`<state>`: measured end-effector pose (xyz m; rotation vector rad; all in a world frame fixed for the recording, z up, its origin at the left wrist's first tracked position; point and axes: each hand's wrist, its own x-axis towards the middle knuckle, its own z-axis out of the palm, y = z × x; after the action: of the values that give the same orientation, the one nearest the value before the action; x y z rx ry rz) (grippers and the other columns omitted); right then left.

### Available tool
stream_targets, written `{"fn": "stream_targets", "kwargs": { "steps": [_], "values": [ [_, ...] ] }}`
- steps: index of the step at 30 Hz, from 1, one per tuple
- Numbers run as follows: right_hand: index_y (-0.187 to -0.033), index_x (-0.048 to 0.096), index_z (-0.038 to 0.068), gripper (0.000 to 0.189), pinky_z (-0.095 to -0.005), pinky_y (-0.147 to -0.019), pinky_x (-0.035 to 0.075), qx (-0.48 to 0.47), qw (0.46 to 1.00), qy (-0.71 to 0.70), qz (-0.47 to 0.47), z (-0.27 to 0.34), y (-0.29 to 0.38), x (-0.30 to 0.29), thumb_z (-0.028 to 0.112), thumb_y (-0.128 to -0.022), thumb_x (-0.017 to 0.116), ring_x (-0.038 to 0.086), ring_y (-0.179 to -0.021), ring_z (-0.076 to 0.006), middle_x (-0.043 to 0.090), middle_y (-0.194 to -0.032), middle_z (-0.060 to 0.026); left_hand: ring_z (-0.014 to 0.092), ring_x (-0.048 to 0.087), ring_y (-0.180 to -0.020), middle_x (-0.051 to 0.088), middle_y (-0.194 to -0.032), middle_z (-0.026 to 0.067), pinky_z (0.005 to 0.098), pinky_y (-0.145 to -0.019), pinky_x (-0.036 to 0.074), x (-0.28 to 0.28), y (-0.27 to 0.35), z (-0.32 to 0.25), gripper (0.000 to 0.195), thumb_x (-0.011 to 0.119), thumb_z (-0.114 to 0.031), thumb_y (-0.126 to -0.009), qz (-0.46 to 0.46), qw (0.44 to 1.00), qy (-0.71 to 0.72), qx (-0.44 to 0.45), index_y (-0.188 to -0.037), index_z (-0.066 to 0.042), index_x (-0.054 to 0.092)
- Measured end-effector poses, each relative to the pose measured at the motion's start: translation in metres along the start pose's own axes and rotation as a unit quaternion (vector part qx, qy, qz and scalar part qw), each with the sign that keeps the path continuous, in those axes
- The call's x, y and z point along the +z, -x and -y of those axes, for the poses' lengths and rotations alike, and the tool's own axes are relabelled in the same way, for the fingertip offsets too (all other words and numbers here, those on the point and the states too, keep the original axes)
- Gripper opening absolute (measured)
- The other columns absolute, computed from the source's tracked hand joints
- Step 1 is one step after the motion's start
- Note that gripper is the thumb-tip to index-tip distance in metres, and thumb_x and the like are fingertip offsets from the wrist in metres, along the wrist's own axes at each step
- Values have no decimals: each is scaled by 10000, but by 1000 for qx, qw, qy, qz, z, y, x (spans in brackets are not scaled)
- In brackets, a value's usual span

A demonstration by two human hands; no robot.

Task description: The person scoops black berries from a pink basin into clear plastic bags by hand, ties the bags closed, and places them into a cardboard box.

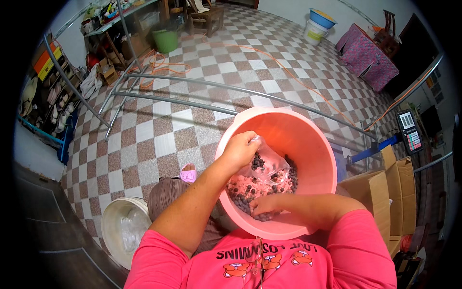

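A pink plastic tub [310, 133] sits in front of me at my lap. My left hand [240, 149] pinches the top of a clear plastic bag [274, 157] above the tub's left side. Some dark round balls [257, 161] show in or through the bag. My right hand [267, 205] is down in the tub near its front wall, fingers curled among loose dark balls [242, 202]. Whether it holds any is hidden. Small pale pink pieces [240, 182] lie mixed with the balls under the bag.
A white bucket [108, 220] with clear plastic inside stands at my left. To my right are an open cardboard box [371, 195] and a scale's display [409, 132] on a blue post. Metal tubes [173, 99] cross beyond the tub. An orange cord [299, 83] trails over the tiled floor.
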<state>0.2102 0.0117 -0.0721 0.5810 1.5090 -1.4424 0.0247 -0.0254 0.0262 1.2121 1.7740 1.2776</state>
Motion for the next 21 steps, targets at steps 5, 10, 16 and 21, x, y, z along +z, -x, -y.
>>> {"fn": "stream_targets", "kwargs": {
  "steps": [5,10,16,21],
  "values": [
    [-812,544,84,105,-211,-399,362,-1,984,-111,136,11,3,-15,183,-799,577,537,-477,-120,515,-539,-18,98,478,-452,507,-543,22,264,-408,395,0,1,3,168,475,-168,-874,-5,1000,12,15,-844,-22,551],
    [-895,558,83,104,-174,-364,336,-57,956,-216,190,23,14,-37,143,-812,574,526,-534,-79,558,-690,-31,295,578,-683,584,-721,171,370,-637,436,0,1,-3,211,528,-216,-813,-3,999,10,-33,-853,-16,580],
    [-914,498,70,139,-157,-302,294,-215,903,-371,28,49,60,-62,109,-799,565,459,-490,-68,526,-721,-68,309,581,-698,588,-735,175,380,-643,438,2,-1,5,210,529,-217,-813,-2,999,1,-43,-863,-20,579],
    [-935,499,64,147,-217,-453,466,-292,805,-498,-139,43,46,-78,124,-814,557,526,-595,-130,541,-784,-77,315,585,-711,592,-746,177,387,-646,440,3,-3,9,205,523,-214,-816,-13,1000,-18,-8,-862,-22,578]
  ]
}}
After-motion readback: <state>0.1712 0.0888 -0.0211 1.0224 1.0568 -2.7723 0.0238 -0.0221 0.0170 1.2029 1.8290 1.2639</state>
